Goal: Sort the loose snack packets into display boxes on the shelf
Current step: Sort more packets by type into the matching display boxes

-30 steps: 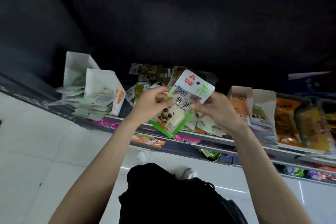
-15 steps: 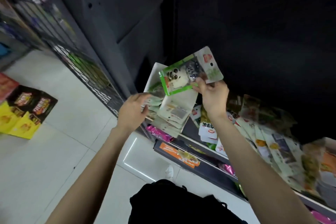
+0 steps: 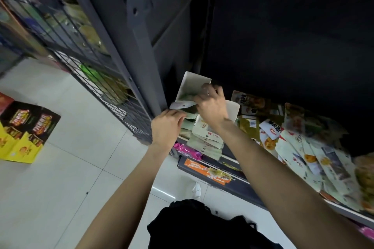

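Right hand (image 3: 212,105) pinching a green snack packet (image 3: 183,104) inside the white display box (image 3: 192,83); left hand (image 3: 167,127), fingers curled, gripping packets at the box's front.

Your green-and-white snack packet (image 3: 183,104) lies tilted at the mouth of the white display box (image 3: 191,83) at the shelf's (image 3: 238,162) left end. Pale packets (image 3: 206,137) stack in the next box (image 3: 232,110); loose packets (image 3: 307,155) sprawl to the right.

place: shop | evidence: shelf (image 3: 238,180) crowded with snack packets (image 3: 293,147); wire rack (image 3: 66,32); tiled floor (image 3: 60,178)
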Demonstrator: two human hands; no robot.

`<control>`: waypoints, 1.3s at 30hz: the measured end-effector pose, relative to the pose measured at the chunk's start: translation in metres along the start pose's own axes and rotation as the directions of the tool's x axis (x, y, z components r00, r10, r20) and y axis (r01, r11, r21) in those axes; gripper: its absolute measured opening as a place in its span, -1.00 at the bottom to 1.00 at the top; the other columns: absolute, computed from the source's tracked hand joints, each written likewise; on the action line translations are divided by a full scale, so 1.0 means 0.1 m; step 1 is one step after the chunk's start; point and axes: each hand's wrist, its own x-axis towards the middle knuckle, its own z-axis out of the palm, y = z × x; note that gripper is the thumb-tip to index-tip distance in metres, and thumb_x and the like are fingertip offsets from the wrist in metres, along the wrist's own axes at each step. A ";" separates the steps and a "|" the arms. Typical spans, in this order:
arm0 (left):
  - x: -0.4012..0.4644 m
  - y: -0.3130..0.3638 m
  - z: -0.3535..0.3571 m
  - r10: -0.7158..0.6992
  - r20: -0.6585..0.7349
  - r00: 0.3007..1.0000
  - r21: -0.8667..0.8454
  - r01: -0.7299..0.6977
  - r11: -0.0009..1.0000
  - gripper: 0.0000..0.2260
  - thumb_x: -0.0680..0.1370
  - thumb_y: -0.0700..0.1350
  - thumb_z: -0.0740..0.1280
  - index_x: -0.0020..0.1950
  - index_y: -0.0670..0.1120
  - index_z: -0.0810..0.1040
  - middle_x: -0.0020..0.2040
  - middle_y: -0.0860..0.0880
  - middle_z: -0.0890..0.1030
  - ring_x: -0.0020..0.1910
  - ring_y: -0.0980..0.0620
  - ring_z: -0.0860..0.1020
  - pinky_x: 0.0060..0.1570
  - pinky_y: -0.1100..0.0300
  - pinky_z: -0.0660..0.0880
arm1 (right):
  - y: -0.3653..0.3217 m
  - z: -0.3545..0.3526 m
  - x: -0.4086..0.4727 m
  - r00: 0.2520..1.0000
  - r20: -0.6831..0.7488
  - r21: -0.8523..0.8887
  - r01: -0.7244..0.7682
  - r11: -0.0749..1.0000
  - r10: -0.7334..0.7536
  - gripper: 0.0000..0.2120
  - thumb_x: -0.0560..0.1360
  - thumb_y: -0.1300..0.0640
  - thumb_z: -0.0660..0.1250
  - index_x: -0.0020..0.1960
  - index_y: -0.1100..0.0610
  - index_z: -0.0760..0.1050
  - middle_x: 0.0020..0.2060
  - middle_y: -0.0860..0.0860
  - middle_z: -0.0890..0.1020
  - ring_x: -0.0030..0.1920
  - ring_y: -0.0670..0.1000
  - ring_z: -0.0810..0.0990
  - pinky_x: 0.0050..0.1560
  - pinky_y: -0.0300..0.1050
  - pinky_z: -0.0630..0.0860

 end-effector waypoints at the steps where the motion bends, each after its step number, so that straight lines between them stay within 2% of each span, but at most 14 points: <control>1: 0.00 -0.01 0.01 0.004 -0.013 1.000 0.014 -0.004 1.000 -0.87 0.32 -0.17 0.53 -0.25 0.03 0.65 -0.30 0.10 0.64 -0.35 0.05 0.56 -0.46 0.28 0.38 | 0.00 0.00 0.02 0.997 0.076 -0.045 0.002 0.999 0.002 -0.77 0.26 0.21 0.46 -0.12 -0.03 0.67 -0.33 -0.10 0.65 0.10 0.12 0.55 0.03 0.01 0.21; 3: 0.00 0.00 0.02 0.000 -0.044 0.999 0.036 0.001 0.999 -0.86 0.31 -0.17 0.53 -0.27 0.03 0.63 -0.32 0.10 0.63 -0.35 0.05 0.55 -0.47 0.29 0.36 | -0.03 -0.03 0.05 0.949 0.313 -0.066 -0.015 0.998 0.035 -0.79 0.44 0.10 0.34 0.05 -0.04 0.64 -0.06 -0.12 0.65 0.35 0.12 0.34 0.20 0.07 0.11; 5: -0.03 0.03 -0.01 -0.013 -0.102 0.995 0.032 0.016 0.999 -0.84 0.31 -0.20 0.52 -0.24 0.03 0.63 -0.31 0.09 0.62 -0.32 0.03 0.56 -0.49 0.26 0.39 | -0.03 -0.03 0.04 0.923 0.378 0.023 -0.082 0.996 0.067 -0.70 0.53 0.03 0.21 0.23 -0.03 0.55 0.18 -0.08 0.56 0.42 0.11 0.20 0.28 0.07 0.08; 8: -0.09 0.22 -0.15 -0.050 -0.154 0.987 -0.083 0.038 0.996 -0.90 0.39 -0.14 0.39 -0.12 0.00 0.62 -0.22 0.03 0.63 -0.23 -0.03 0.55 -0.44 0.20 0.47 | 0.04 -0.16 -0.23 0.988 0.125 0.245 -0.119 0.962 0.090 -0.64 0.45 0.04 0.35 0.25 -0.01 0.53 0.20 -0.03 0.56 0.32 0.11 0.35 0.18 0.05 0.19; 10: -0.16 0.47 -0.25 -0.066 -0.157 0.985 -0.234 0.028 0.972 -0.88 0.45 -0.06 0.29 -0.10 -0.06 0.57 -0.18 0.03 0.61 -0.19 -0.01 0.53 -0.34 0.20 0.44 | 0.17 -0.26 -0.64 0.984 -0.038 0.410 -0.143 0.901 0.173 -0.67 0.44 0.10 0.33 0.19 0.07 0.57 0.14 0.00 0.60 0.25 0.08 0.42 0.18 0.01 0.25; 13: -0.28 0.98 -0.27 -0.021 -0.108 0.994 -0.480 -0.033 0.877 -0.86 0.50 -0.05 0.27 -0.12 -0.12 0.50 -0.21 0.03 0.55 -0.22 0.08 0.49 -0.24 0.27 0.42 | 0.50 -0.34 -1.44 0.921 0.024 0.574 -0.331 0.749 0.389 -0.72 0.50 0.18 0.25 0.16 0.15 0.58 0.08 0.03 0.64 0.16 0.06 0.51 0.20 0.03 0.45; 15: -0.33 1.36 -0.16 0.034 -0.031 0.999 -0.563 -0.046 0.825 -0.87 0.50 -0.05 0.27 -0.11 -0.11 0.48 -0.23 0.04 0.53 -0.24 0.12 0.47 -0.24 0.31 0.42 | 0.73 -0.30 -1.97 0.839 0.159 0.536 -0.517 0.668 0.521 -0.72 0.48 0.28 0.30 0.18 0.18 0.56 0.07 0.08 0.64 0.13 0.11 0.55 0.12 0.10 0.52; 17: -0.34 1.66 0.07 0.089 0.070 0.994 -0.562 -0.035 0.827 -0.87 0.50 -0.04 0.28 -0.04 -0.08 0.48 -0.18 0.05 0.54 -0.20 0.12 0.49 -0.22 0.26 0.48 | 0.92 -0.23 -2.35 0.743 0.302 0.415 -0.667 0.619 0.598 -0.63 0.47 0.30 0.32 0.27 0.18 0.50 0.18 0.12 0.58 0.23 0.18 0.50 0.21 0.13 0.47; 19: -0.35 1.85 0.39 0.124 0.171 0.977 -0.507 -0.021 0.862 -0.81 0.48 -0.07 0.35 0.06 -0.08 0.48 -0.06 0.02 0.58 -0.07 0.07 0.53 -0.13 0.17 0.53 | 1.06 -0.19 -2.58 0.657 0.424 0.247 -0.746 0.619 0.623 -0.53 0.50 0.23 0.30 0.40 0.15 0.36 0.37 0.15 0.40 0.40 0.21 0.30 0.38 0.13 0.27; 22: -0.33 1.95 0.85 0.151 0.339 0.929 -0.352 -0.023 0.936 -0.67 0.43 -0.07 0.43 0.15 -0.06 0.47 0.09 -0.04 0.56 0.10 -0.05 0.52 0.00 0.10 0.52 | 1.19 -0.15 -2.75 0.592 0.547 0.118 -0.755 0.645 0.592 -0.44 0.56 0.11 0.24 0.51 0.03 0.14 0.52 0.08 0.09 0.51 0.18 -0.01 0.47 0.09 0.02; 25: -0.28 1.94 1.13 0.125 0.465 0.877 -0.204 -0.031 0.978 -0.52 0.42 0.01 0.44 0.29 -0.04 0.41 0.24 -0.06 0.47 0.24 -0.10 0.43 0.16 0.07 0.44 | 1.28 -0.11 -2.82 0.567 0.635 0.081 -0.724 0.685 0.524 -0.41 0.56 0.09 0.23 0.51 -0.02 0.08 0.53 0.07 -0.01 0.52 0.19 -0.10 0.48 0.11 -0.03; 29: -0.25 1.94 1.32 0.142 0.624 0.769 -0.121 -0.084 0.989 -0.28 0.44 0.05 0.41 0.50 -0.03 0.16 0.49 -0.07 0.22 0.46 -0.10 0.19 0.37 0.01 0.28 | 1.38 -0.08 -2.91 0.589 0.657 0.079 -0.675 0.733 0.471 -0.39 0.53 0.09 0.24 0.50 -0.05 0.08 0.52 0.04 0.01 0.51 0.16 -0.07 0.46 0.07 -0.02; 35: -0.32 1.97 1.30 0.138 0.582 0.801 -0.118 -0.084 0.989 -0.40 0.48 0.09 0.37 0.46 0.01 0.26 0.50 -0.04 0.22 0.46 -0.08 0.22 0.32 0.01 0.34 | 1.44 -0.06 -3.01 0.617 0.660 0.106 -0.641 0.760 0.429 -0.37 0.52 0.11 0.25 0.51 -0.05 0.07 0.51 0.03 0.00 0.50 0.11 -0.07 0.46 0.12 0.03; 39: -0.31 1.98 1.28 0.110 0.535 0.838 -0.112 -0.059 0.992 -0.45 0.45 0.12 0.39 0.37 -0.02 0.33 0.34 -0.05 0.39 0.31 -0.08 0.41 0.17 0.05 0.45 | 1.46 -0.06 -3.02 0.606 0.677 0.121 -0.652 0.749 0.418 -0.37 0.52 0.13 0.24 0.51 -0.07 0.06 0.52 0.02 -0.02 0.51 0.10 -0.10 0.47 0.12 -0.01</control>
